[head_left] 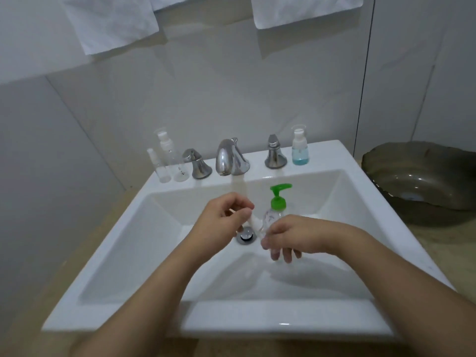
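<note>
1. One sink (257, 323), white and rectangular, was set into the bench (453, 243); one drain (246, 236) lay at the centre of its basin.
2. One clear pump bottle (277, 202) with a green pump head was held above the basin, just at 1 o'clock from the drain, upright with a slight tilt.
3. The right hand (291, 235) grasped the pump bottle, its fingers curled round the lower body.
4. The left hand (221, 220), at 10 o'clock from the drain, pinched one small white piece (253, 222) whose lower end met the bottle's side; what the piece was could not be told.
5. One chrome spout (226, 158) stood at 12 o'clock on the rear ledge, with a pale stream of water below it, flanked by two handles, one at 11 o'clock (197, 163) and one at 1 o'clock (275, 153).
6. Three small bottles stood on the ledge: two clear ones (159, 166) (171, 155) side by side at 10 o'clock, and one holding blue liquid (300, 149) at 1 o'clock.
7. One dark glass bowl (417, 176) rested on the bench at 3 o'clock from the sink.
8. Two white towels (110, 21) (304, 9) hung on the wall at 12 o'clock.
</note>
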{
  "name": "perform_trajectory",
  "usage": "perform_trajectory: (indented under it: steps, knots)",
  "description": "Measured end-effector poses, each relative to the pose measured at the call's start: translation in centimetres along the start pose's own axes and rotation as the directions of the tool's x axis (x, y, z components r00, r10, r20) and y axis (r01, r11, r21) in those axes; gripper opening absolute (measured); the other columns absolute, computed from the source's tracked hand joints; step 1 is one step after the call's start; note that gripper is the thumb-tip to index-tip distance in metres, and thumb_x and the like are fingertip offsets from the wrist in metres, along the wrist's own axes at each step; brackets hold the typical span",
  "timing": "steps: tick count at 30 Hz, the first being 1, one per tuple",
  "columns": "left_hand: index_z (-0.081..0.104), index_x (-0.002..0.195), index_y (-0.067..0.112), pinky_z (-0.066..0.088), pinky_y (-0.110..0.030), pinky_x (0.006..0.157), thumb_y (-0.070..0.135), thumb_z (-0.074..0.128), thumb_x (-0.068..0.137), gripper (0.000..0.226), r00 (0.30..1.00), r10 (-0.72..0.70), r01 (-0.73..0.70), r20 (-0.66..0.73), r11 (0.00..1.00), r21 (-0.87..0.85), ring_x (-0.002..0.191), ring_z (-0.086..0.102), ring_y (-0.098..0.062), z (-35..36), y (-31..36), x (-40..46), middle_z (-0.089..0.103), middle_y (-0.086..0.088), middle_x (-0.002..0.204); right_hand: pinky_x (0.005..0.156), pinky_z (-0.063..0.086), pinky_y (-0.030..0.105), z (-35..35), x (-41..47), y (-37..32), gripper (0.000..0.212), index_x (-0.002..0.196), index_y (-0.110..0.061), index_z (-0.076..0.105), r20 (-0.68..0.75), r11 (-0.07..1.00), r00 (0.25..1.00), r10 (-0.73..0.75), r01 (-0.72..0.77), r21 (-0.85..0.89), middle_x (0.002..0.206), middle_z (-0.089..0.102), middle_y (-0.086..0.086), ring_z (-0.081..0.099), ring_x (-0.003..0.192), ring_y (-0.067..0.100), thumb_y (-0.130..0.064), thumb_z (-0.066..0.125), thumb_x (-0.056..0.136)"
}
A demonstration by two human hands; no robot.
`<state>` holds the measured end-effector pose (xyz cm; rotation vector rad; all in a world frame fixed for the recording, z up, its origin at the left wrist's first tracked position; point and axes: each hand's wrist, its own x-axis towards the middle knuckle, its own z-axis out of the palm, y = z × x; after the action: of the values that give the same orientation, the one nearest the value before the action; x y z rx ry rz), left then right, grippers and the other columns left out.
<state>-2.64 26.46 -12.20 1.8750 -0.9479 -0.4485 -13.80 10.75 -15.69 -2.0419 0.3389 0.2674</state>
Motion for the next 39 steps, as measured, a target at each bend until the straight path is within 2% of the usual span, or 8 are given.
perform_trajectory:
  steps: [4, 11, 20, 25, 27, 33, 36, 39]
  knots:
    - [0.065, 0.092, 0.01, 0.051, -0.031, 0.059, 0.003, 0.056, 0.096, 0.013, 0.982, -0.144, 0.14, 0.122, 0.989, 0.04, 0.059, 0.058, -0.013, 1.9, -2.6, 0.4, 0.061, -0.004, 0.082, 0.06, 0.045, 0.023, -0.5, 0.8, 1.1, 0.016, 0.086, -0.018, 0.064, 0.123, 0.981, 0.985, 0.12, -0.098, -0.169, 0.081, 0.07, -0.006, 0.062, 0.068, 0.011, -0.033, 0.064, 0.091]
    - [0.067, 0.094, 0.023, 0.042, -0.012, 0.06, 0.015, 0.074, 0.087, 0.012, 0.948, -0.169, 0.111, 0.271, 0.97, 0.214, 0.067, 0.051, -0.01, 1.6, -3.9, 1.0, 0.055, 0.005, 0.086, 0.062, 0.047, 0.023, -1.1, 1.9, 1.3, 0.01, 0.085, -0.017, 0.067, 0.236, 0.966, 0.948, 0.216, -0.172, -0.192, 0.075, 0.068, -0.005, 0.06, 0.067, 0.013, -0.026, 0.071, 0.087]
    - [0.067, 0.094, 0.024, 0.041, -0.009, 0.055, 0.013, 0.071, 0.091, 0.012, 0.904, -0.194, 0.126, 0.381, 0.972, 0.196, 0.064, 0.053, -0.011, 1.6, -3.9, 1.0, 0.049, 0.001, 0.084, 0.069, 0.045, 0.02, -1.3, 0.6, 1.0, 0.021, 0.101, -0.018, 0.076, 0.226, 0.954, 0.943, 0.245, -0.192, -0.232, 0.082, 0.073, -0.011, 0.062, 0.072, 0.009, -0.032, 0.073, 0.085]
    - [0.066, 0.095, 0.02, 0.042, -0.028, 0.062, 0.012, 0.068, 0.093, 0.008, 0.886, -0.193, 0.144, 0.421, 0.979, 0.147, 0.054, 0.049, -0.011, 1.7, -4.1, 1.0, 0.046, 0.003, 0.069, 0.072, 0.044, 0.02, -1.2, 0.1, 0.8, 0.022, 0.1, -0.019, 0.077, 0.208, 0.954, 0.95, 0.234, -0.184, -0.237, 0.081, 0.073, -0.014, 0.061, 0.072, 0.006, -0.034, 0.072, 0.085]
    - [0.064, 0.089, 0.016, 0.04, -0.026, 0.057, 0.014, 0.065, 0.096, 0.007, 0.878, -0.2, 0.156, 0.434, 0.978, 0.137, 0.051, 0.046, -0.011, 1.7, -4.2, 1.0, 0.049, 0.005, 0.062, 0.072, 0.043, 0.02, -1.2, 0.0, 0.7, 0.02, 0.097, -0.02, 0.077, 0.208, 0.954, 0.952, 0.225, -0.172, -0.245, 0.08, 0.073, -0.015, 0.06, 0.072, 0.005, -0.034, 0.073, 0.084]
    - [0.064, 0.07, 0.008, 0.035, -0.023, 0.049, 0.053, 0.052, 0.099, 0.054, 0.907, -0.278, 0.217, 0.316, 0.953, 0.212, 0.049, 0.041, -0.018, 1.8, -4.1, 1.1, 0.053, -0.001, 0.055, 0.072, 0.042, 0.021, -1.4, -0.1, 0.7, 0.01, 0.087, -0.027, 0.079, 0.169, 0.966, 0.97, 0.177, -0.138, -0.218, 0.077, 0.073, -0.015, 0.057, 0.067, 0.003, -0.035, 0.076, 0.081]
    - [0.071, 0.083, 0.016, 0.039, -0.026, 0.055, 0.06, 0.058, 0.088, 0.046, 0.911, -0.254, 0.217, 0.325, 0.965, 0.146, 0.058, 0.051, -0.018, 1.7, -4.1, 1.1, 0.064, -0.001, 0.072, 0.072, 0.042, 0.022, -1.5, -0.1, 0.8, 0.011, 0.088, -0.027, 0.079, 0.171, 0.959, 0.966, 0.194, -0.15, -0.24, 0.078, 0.073, -0.015, 0.056, 0.068, 0.004, -0.034, 0.076, 0.08]
    - [0.066, 0.109, 0.028, 0.044, -0.019, 0.064, 0.034, 0.071, 0.088, 0.023, 0.91, -0.19, 0.131, 0.368, 0.975, 0.179, 0.07, 0.055, -0.006, 1.8, -4.3, 1.2, 0.061, 0.009, 0.1, 0.073, 0.042, 0.021, -1.5, 0.0, 0.9, 0.006, 0.084, -0.03, 0.079, 0.164, 0.951, 0.963, 0.214, -0.167, -0.261, 0.078, 0.073, -0.015, 0.056, 0.07, 0.005, -0.034, 0.076, 0.08]
